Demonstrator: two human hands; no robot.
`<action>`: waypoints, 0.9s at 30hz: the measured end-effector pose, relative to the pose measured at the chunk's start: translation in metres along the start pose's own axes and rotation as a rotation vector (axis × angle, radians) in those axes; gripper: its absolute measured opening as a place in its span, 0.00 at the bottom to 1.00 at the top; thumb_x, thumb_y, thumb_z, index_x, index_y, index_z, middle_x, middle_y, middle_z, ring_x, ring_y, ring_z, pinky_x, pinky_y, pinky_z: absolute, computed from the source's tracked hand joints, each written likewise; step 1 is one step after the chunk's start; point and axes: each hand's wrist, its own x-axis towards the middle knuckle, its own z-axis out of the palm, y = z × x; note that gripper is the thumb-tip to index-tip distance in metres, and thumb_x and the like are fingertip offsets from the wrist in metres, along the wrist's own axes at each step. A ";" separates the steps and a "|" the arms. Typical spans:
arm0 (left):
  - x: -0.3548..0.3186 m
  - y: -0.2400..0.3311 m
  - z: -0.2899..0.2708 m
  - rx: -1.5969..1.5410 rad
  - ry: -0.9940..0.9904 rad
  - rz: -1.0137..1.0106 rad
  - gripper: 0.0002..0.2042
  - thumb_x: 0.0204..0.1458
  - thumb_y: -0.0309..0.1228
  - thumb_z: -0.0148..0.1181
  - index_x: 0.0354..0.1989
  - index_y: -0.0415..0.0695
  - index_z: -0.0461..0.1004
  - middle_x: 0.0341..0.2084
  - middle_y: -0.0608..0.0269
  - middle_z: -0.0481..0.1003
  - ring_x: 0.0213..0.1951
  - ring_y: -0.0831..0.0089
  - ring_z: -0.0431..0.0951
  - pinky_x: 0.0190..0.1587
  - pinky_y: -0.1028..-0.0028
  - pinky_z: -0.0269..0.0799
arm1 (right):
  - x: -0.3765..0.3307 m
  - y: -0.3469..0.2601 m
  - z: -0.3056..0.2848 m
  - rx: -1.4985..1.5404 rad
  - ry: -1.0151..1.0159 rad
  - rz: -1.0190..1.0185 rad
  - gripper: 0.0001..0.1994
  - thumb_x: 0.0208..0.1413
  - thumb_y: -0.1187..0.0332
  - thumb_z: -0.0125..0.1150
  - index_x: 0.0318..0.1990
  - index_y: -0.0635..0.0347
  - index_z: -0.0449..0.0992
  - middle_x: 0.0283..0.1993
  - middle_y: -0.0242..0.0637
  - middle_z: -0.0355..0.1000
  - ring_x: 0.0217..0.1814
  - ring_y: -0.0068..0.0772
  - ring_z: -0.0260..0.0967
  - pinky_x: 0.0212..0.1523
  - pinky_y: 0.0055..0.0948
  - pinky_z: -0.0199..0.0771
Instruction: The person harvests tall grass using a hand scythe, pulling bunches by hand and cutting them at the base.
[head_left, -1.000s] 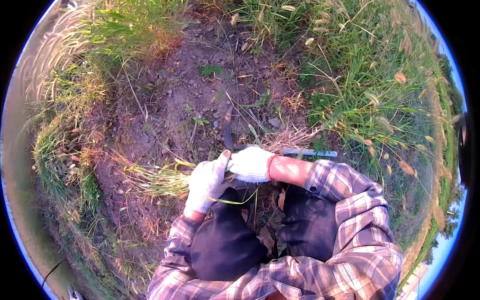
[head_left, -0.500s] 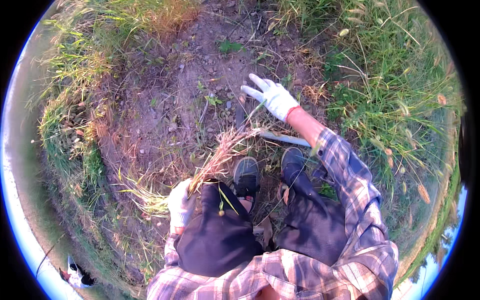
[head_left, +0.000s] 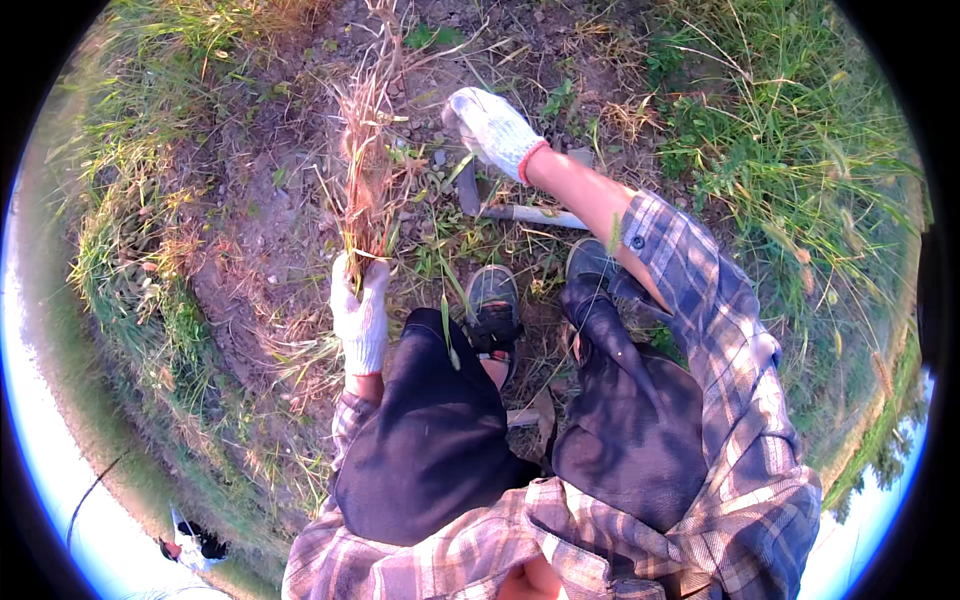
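Observation:
My left hand (head_left: 361, 322), in a white knitted glove, is closed round the lower ends of a bundle of dry grass (head_left: 366, 190). The straw-coloured stalks stand up and away from me, with a few green blades near the grip. My right hand (head_left: 492, 130), in a matching glove with a red cuff edge, is held over the soil to the right of the bundle. Its fingers are curled, and whatever they may hold is hidden. Below it on the ground lies a sickle, its pale handle (head_left: 540, 215) pointing right and its dark blade (head_left: 467, 190) bent away from me.
My two dark shoes (head_left: 493, 305) stand just this side of the sickle. Bare stony soil (head_left: 250, 210) with scattered dry stems lies ahead and left. Tall green grass (head_left: 790, 170) grows on the right, more (head_left: 130, 240) on the left. Another person (head_left: 195, 540) is at the far lower left.
My left hand has moved forward from beside my knee, swinging the grass bundle upright and away from me. My right hand has shifted left and forward, its spread fingers now curled.

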 end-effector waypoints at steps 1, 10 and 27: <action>0.006 -0.001 0.008 0.006 -0.018 0.031 0.14 0.56 0.29 0.60 0.50 0.41 0.71 0.38 0.66 0.74 0.41 0.76 0.71 0.47 0.73 0.68 | -0.022 -0.022 0.018 0.107 -0.070 0.139 0.15 0.69 0.58 0.42 0.38 0.57 0.73 0.33 0.31 0.70 0.29 0.29 0.67 0.33 0.32 0.71; 0.036 0.000 0.045 -0.094 -0.239 -0.066 0.23 0.60 0.35 0.57 0.62 0.39 0.63 0.49 0.60 0.76 0.49 0.71 0.75 0.52 0.73 0.70 | -0.070 -0.071 0.067 0.870 -0.191 0.137 0.10 0.66 0.56 0.50 0.42 0.49 0.73 0.27 0.24 0.67 0.22 0.20 0.61 0.17 0.21 0.56; 0.018 -0.062 -0.128 0.402 0.301 -0.097 0.08 0.55 0.31 0.59 0.40 0.43 0.75 0.27 0.66 0.76 0.29 0.78 0.74 0.32 0.73 0.71 | -0.066 0.026 -0.065 -1.399 -0.309 0.089 0.37 0.50 0.46 0.62 0.64 0.56 0.64 0.65 0.55 0.59 0.65 0.56 0.59 0.65 0.45 0.62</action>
